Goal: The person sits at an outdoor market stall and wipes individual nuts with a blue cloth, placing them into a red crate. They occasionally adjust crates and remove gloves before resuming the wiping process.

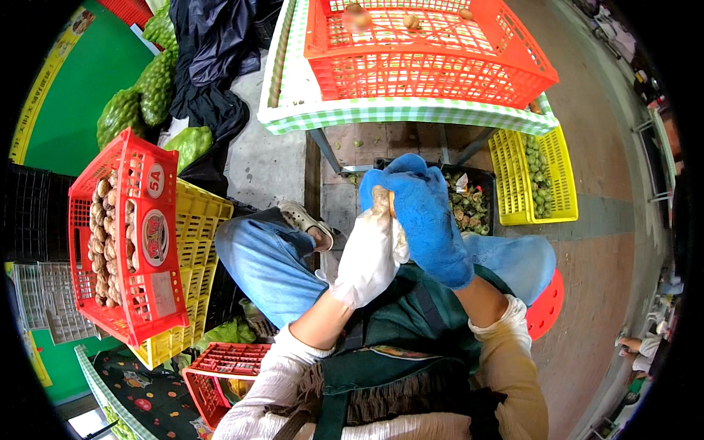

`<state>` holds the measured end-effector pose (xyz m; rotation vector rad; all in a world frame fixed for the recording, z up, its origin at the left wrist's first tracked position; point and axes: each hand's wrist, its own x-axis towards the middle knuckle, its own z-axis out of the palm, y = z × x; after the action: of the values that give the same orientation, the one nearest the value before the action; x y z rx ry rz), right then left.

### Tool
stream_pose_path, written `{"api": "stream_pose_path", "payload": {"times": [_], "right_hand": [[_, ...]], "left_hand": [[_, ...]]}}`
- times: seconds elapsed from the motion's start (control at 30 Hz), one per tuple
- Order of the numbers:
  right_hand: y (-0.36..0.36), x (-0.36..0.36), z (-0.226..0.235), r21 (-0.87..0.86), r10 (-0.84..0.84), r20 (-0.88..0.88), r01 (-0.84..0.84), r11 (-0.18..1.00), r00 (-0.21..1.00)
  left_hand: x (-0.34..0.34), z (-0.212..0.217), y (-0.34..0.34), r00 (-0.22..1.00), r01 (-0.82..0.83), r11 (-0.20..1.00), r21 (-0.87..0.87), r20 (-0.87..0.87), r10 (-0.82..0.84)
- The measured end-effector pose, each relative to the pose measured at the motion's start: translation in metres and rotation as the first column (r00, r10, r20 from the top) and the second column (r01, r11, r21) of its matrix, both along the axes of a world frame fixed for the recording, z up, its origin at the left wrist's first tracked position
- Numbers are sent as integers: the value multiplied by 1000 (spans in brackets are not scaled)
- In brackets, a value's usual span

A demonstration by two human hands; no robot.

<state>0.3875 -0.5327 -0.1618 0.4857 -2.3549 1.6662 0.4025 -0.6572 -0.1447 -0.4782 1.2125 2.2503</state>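
Observation:
In front of my lap, both of my hands are brought together. My left hand point(370, 253) wears a white glove with brown stains on the thumb. A thick blue glove covers my right hand point(425, 220), whose fingers curl over and press against the left. Between the two thumbs shows a small tan sliver of something held; the gloves hide the rest. Beyond the hands, a red plastic crate point(433, 73) stands on a table with a green checked cloth point(352, 116). A few brown walnuts point(412, 22) lie inside that crate.
On the left, a red crate point(150, 293) of walnuts point(106, 242) sits on yellow crates point(198, 235). A yellow crate point(565, 176) with green round fruits stands right of the table. Husks point(469, 205) fill a black crate beyond my hands. A red stool point(546, 308) shows at right.

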Motion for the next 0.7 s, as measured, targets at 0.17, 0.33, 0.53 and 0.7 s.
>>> {"api": "stream_pose_path", "payload": {"times": [0.17,0.33,0.53,0.7], "right_hand": [[-5,5,-14,-193,-14,186,50,980,982],[-7,4,15,-815,323,453,240,527,831],[10,-7,38,-869,492,488,345,356,721],[32,-17,-60,-774,273,579,413,480,768]], "left_hand": [[10,-3,4,972,45,990,-136,-224,-75],[2,8,-4,813,264,815,-516,-337,-476],[-31,32,-6,663,164,869,-467,-600,-448],[-136,110,31,512,-337,818,-466,-820,-256]]}}
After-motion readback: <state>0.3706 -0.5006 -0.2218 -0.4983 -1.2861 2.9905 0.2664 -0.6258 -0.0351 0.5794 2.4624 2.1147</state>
